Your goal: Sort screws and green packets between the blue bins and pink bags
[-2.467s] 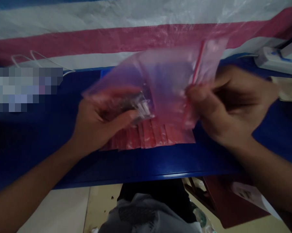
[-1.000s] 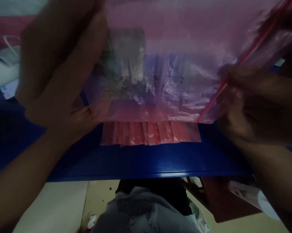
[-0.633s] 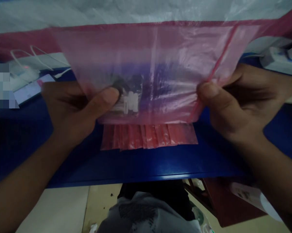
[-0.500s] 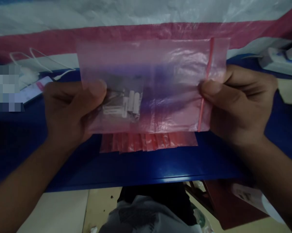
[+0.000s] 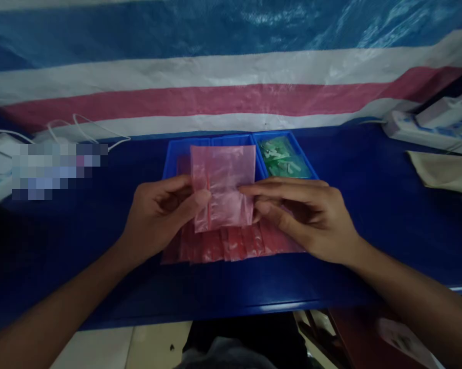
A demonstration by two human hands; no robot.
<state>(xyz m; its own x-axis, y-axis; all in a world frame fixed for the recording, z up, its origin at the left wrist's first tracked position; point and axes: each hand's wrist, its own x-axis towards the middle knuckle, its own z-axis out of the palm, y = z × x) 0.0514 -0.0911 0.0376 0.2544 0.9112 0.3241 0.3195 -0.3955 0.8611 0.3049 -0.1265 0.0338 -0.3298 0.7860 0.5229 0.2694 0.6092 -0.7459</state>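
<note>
A pink translucent zip-lock bag (image 5: 227, 179), folded to about half its earlier length, is held up in front of me. My left hand (image 5: 160, 212) pinches its left side, thumb on the red zip strip. At the right edge, my right hand (image 5: 308, 215) has its fingers on the front face and its thumb near the fold. The small packet with white pieces inside the bag does not show now. Below and behind lies a row of overlapping pink zip-lock bags (image 5: 231, 246) on the blue table (image 5: 231, 287).
Behind the bag stand blue trays (image 5: 169, 154); the right one holds small green-tinted packets (image 5: 280, 156) with white pieces. White cables (image 5: 88, 128) and a blurred patch are at the left. A white power strip (image 5: 407, 128) and a beige cloth-like piece (image 5: 442, 171) lie right.
The bag went from stretched wide to folded over, with its zip end now at the left. Both hands moved closer together and lower. The blue trays behind have come into view.
</note>
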